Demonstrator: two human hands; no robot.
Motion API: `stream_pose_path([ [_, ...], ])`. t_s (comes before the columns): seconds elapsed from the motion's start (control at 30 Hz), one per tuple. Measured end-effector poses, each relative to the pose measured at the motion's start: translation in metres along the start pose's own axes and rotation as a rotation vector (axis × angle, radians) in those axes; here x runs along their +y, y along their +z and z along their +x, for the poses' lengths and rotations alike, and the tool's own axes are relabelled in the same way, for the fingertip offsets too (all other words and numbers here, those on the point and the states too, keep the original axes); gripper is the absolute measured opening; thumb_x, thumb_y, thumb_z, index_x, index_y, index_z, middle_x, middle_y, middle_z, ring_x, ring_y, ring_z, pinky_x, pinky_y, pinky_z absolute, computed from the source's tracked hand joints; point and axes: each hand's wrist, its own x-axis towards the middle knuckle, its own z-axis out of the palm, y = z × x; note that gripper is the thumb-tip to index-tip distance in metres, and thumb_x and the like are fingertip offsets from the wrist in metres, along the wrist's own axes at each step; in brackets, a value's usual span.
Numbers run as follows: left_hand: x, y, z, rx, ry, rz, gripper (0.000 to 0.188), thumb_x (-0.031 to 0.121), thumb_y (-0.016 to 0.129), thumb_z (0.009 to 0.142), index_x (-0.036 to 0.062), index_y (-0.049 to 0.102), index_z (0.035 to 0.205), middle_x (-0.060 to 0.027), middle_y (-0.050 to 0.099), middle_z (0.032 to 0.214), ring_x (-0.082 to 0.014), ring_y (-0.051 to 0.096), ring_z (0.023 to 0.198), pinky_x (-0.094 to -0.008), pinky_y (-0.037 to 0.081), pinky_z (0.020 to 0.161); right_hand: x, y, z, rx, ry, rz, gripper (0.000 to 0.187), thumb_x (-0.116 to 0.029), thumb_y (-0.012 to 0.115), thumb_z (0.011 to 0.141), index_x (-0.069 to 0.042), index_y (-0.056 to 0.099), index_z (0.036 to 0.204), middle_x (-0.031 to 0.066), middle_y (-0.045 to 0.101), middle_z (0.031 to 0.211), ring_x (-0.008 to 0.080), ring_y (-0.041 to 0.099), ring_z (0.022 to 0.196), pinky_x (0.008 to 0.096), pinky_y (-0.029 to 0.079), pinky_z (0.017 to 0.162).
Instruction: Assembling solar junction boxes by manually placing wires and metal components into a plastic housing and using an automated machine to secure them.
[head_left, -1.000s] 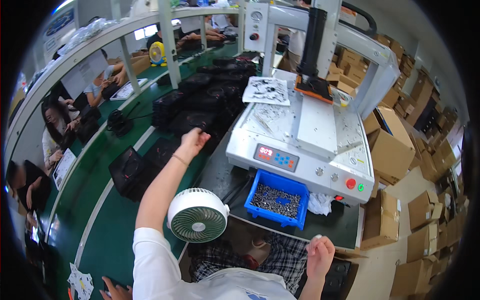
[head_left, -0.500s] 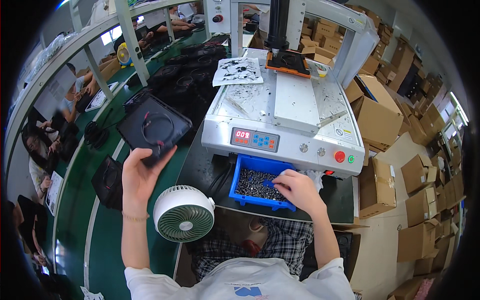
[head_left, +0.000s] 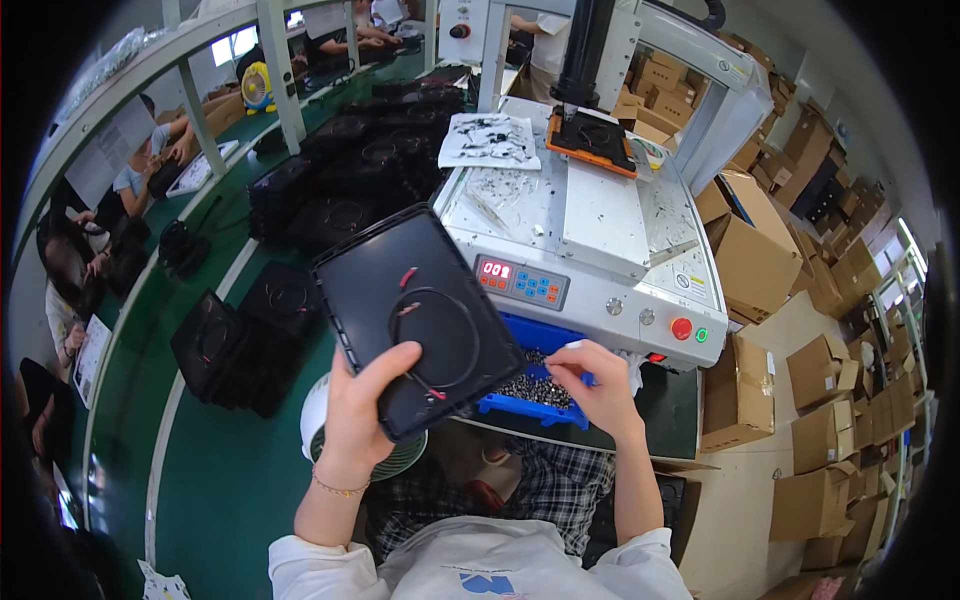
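Note:
My left hand grips a shallow black plastic casing by its near edge, thumb on the inner face. A thin black cable with red ends lies coiled inside it. The tilted casing covers part of a blue bin filled with small, shiny metal pieces. Over that bin, my right hand is closed in a pinch at the casing's right edge; what its fingertips hold is too small to make out. Partly behind my left hand stands a white fan.
A white benchtop machine stands ahead, with an orange fixture holding another black casing. Stacked casings lie on the green bench at left. Cardboard boxes crowd the right. Other people sit at the far left.
My left hand has brought the casing right and nearer, turning its inner face toward me, over the bin. My right hand stays at the bin, fingers pinched. The view has shifted slightly.

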Motion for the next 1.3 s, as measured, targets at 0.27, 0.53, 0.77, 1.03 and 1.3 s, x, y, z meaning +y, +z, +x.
stream_pose_path([
  [0.27,-0.051,0.002,-0.007,-0.122,-0.108,0.144,0.051,-0.006,0.067,0.083,-0.0002,0.044,0.128,-0.0114,0.059,0.119,-0.0175,0.061,0.105,-0.0318,0.052,0.09,-0.051,-0.007,-0.025,0.076,-0.369,0.031,0.023,-0.006,0.083,0.064,-0.008,0.075,0.086,0.0026,0.065,0.082,0.0178,0.057,0.07,0.0279,0.044,0.06],
  [0.53,-0.061,-0.002,-0.011,-0.215,-0.121,0.196,0.047,-0.005,0.065,0.085,-0.0009,0.044,0.126,-0.0096,0.06,0.116,-0.0143,0.061,0.104,-0.0297,0.053,0.088,-0.062,0.009,-0.027,-0.058,-0.41,-0.182,0.027,-0.011,0.082,0.065,-0.014,0.074,0.09,-0.0031,0.064,0.087,0.0172,0.057,0.078,0.0316,0.043,0.072],
  [0.77,-0.062,-0.004,-0.008,-0.206,-0.137,0.173,0.047,-0.004,0.065,0.085,-0.0007,0.044,0.126,-0.0094,0.06,0.116,-0.0142,0.061,0.103,-0.0299,0.053,0.088,-0.06,0.006,-0.028,-0.117,-0.407,-0.184,0.027,-0.01,0.081,0.067,-0.013,0.073,0.093,-0.0022,0.064,0.087,0.0176,0.058,0.077,0.0333,0.044,0.075],
  [1.03,-0.063,-0.006,-0.007,-0.191,-0.153,0.183,0.045,-0.003,0.065,0.085,-0.0011,0.045,0.125,-0.0091,0.06,0.116,-0.0139,0.061,0.103,-0.0294,0.053,0.087,-0.062,0.011,-0.03,-0.05,-0.409,-0.17,0.029,-0.017,0.084,0.058,-0.012,0.075,0.085,-0.0007,0.063,0.081,0.0182,0.057,0.072,0.0335,0.042,0.071],
  [1.3,-0.068,-0.009,-0.007,-0.215,-0.138,0.237,0.049,-0.005,0.066,0.083,0.0012,0.045,0.127,-0.0095,0.061,0.117,-0.0171,0.062,0.104,-0.0315,0.053,0.088,-0.061,0.011,-0.031,-0.072,-0.354,-0.145,0.032,-0.018,0.086,0.056,-0.012,0.073,0.086,-0.0011,0.061,0.08,0.0191,0.057,0.073,0.0338,0.042,0.07],
])
